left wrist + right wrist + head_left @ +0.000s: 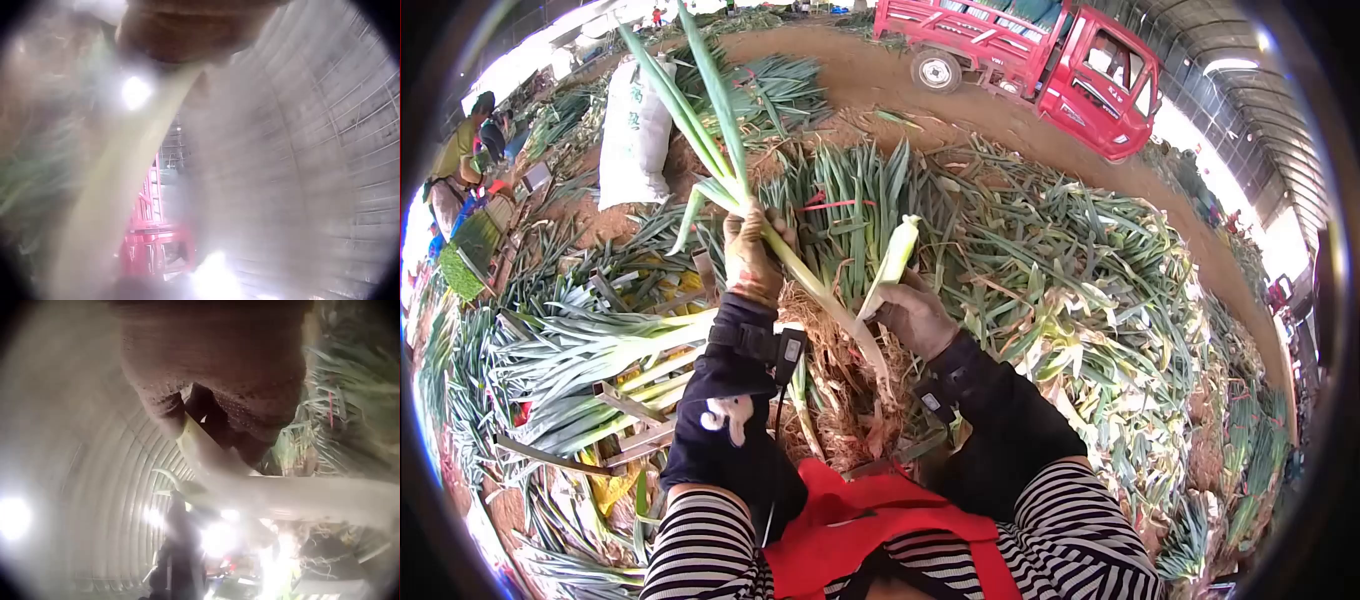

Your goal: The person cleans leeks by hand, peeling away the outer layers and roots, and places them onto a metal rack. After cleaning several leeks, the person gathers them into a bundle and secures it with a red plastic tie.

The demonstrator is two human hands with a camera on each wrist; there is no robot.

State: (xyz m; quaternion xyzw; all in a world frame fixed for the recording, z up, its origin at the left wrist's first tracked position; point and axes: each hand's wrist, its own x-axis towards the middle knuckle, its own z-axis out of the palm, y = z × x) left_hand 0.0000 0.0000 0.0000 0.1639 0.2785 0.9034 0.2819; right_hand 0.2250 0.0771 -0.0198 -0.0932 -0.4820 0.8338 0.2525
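My gloved left hand (752,258) grips a long green onion (812,282) partway up its pale stalk. Its green leaves reach up and away to the left, while the brown roots hang toward my lap. Lower on that stalk, my gloved right hand (915,318) pinches a pale outer leaf sheath (896,252). The sheath stands up from the stalk, splitting away where the fingers are. In the right wrist view the sheath (206,450) bends off the white stalk (319,497) beneath the glove. The stalk (119,169) is blurred in the left wrist view.
Before me stands a tied green onion bundle (850,200), with rooty stalks (825,370) nearer. More onions (600,350) lie on a metal rack at left. Stripped leaves (1100,330) heap at right. A white sack (635,140) and a red truck (1040,60) stand farther off.
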